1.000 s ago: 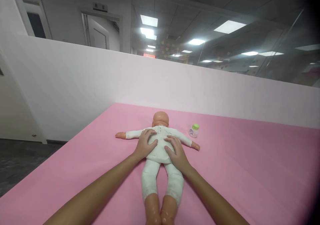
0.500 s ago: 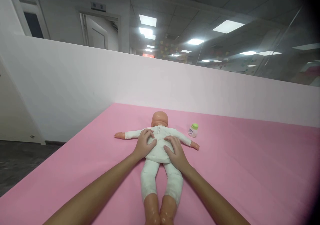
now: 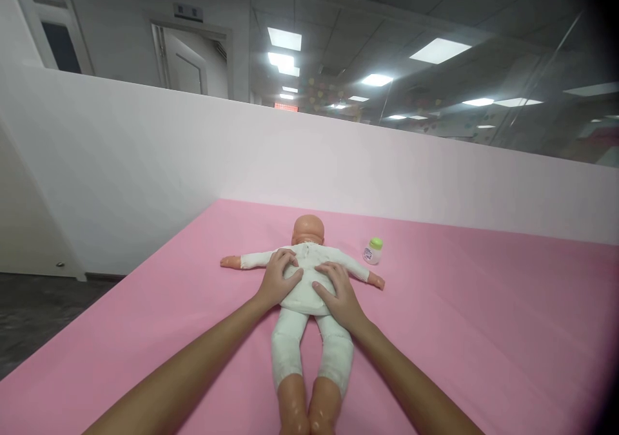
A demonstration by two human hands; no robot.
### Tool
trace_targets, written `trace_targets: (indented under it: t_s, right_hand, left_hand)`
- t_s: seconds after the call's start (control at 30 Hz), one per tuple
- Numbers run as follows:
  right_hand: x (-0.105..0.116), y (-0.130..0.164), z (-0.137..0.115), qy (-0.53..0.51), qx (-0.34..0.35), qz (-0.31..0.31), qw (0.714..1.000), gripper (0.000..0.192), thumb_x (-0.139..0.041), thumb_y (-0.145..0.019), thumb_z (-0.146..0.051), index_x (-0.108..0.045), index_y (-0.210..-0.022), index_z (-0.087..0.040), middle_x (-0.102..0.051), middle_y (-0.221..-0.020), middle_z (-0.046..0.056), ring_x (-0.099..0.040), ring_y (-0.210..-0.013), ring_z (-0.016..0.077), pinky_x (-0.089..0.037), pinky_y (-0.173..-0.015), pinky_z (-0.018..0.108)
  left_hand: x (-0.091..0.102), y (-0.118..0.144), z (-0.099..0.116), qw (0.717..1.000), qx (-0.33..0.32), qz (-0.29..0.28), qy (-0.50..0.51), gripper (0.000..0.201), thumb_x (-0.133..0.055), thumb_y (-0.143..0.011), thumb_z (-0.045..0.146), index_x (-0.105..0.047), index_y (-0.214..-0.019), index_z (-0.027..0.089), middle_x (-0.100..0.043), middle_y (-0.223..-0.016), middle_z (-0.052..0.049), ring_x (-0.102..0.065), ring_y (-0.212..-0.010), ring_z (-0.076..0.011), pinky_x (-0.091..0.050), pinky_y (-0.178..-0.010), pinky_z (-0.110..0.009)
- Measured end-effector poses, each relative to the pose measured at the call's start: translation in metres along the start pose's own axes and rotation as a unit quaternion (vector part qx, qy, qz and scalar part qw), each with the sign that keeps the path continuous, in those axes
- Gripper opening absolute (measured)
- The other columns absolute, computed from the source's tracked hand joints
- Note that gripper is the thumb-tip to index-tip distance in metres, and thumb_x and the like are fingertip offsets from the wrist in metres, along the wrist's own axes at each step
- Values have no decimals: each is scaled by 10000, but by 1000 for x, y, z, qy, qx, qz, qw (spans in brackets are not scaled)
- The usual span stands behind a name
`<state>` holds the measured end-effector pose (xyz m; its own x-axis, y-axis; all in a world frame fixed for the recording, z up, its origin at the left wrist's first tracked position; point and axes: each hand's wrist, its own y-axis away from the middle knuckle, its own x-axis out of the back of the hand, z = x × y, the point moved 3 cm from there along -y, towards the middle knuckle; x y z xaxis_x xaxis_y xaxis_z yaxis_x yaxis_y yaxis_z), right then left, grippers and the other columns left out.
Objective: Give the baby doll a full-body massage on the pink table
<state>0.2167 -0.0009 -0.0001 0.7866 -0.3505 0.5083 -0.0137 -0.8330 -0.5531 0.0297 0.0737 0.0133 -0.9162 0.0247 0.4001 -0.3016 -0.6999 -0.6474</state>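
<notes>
On the pink mat, the doll lies face up with the left hand and right hand flat on its belly, fingers spread; keep pressure light, even and symmetrical, clear of the bottle.

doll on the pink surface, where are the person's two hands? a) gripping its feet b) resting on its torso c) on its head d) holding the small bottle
b: the left hand and right hand both lie flat on the white-clothed torso of the doll, while the small bottle stands untouched beside its arm.
</notes>
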Motion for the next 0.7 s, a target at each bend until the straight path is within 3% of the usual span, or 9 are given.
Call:
trace_targets:
  t_s: [0.7]
  right_hand:
    - [0,-1,1,11,10,7,1000,264,-586,-952,-341,-662,-1200,-287,-587,-1275,76,-508,-1278,289,-413,-1138,514]
  left_hand:
    - [0,0,1,1000,5,-1,-3,116,-679,-871,282,-576,-848,233,-607,-1117,-56,-559,-1202,-272,-451,-1082,-475]
